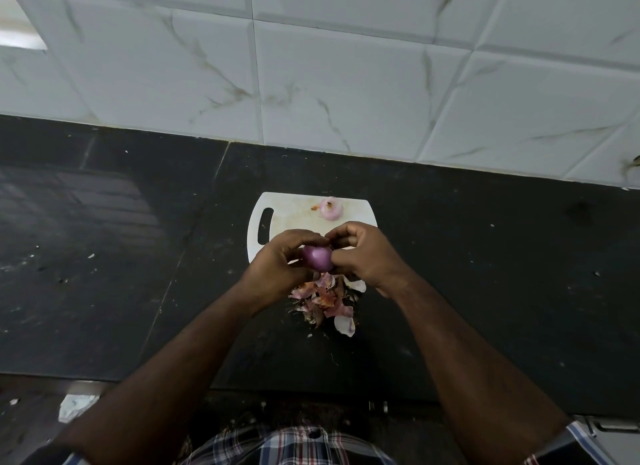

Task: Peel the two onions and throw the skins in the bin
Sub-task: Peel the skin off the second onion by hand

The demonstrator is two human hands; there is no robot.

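Fingers of both hands were curled round one glossy purple onion (317, 257), the left hand (281, 260) cupping it, the right hand (363, 255) pinching at its top, above the dark stone counter (485, 274). Behind lay a white plastic chopping board (287, 211) carrying a pale peeled onion (330, 208). Pink papery skins (327, 300) were heaped beneath the hands.

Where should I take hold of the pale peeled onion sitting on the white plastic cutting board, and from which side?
Probably from above, fingers closing around the rounded flanks of the pale peeled onion. It sits apart on the far part of the white plastic cutting board, nothing touching it, with one end facing up. The peeled surface looks smooth, so a wrap round its widest part should hold better than a pinch at the top.
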